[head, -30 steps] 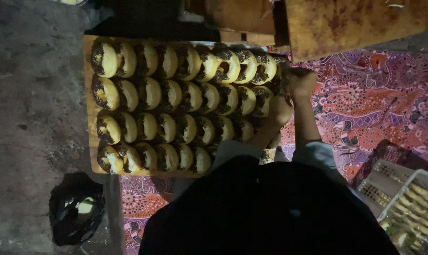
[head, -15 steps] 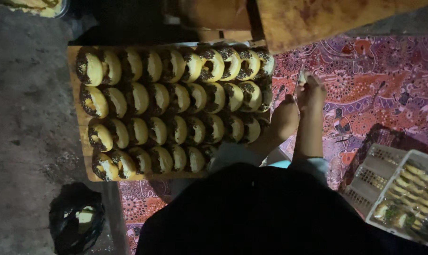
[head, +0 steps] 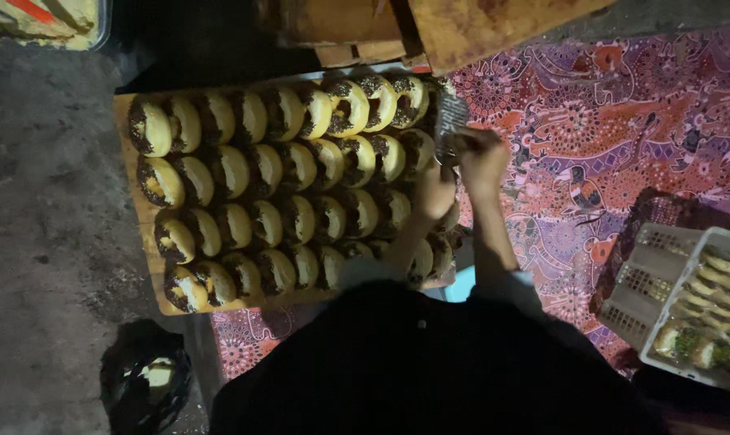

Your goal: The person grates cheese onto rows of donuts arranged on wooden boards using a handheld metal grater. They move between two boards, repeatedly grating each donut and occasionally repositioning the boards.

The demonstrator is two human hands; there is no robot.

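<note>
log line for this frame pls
left hand: on doughnuts | right hand: holds metal tool | board: full

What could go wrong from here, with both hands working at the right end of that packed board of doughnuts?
1. The right hand holds a metal utensil close above the doughnuts; it may scrape their dark topping.
2. The left hand rests among tightly leaning rows, so a nudge might topple neighbours.
3. The wooden board is full to its edges; end pieces may slide off.
</note>
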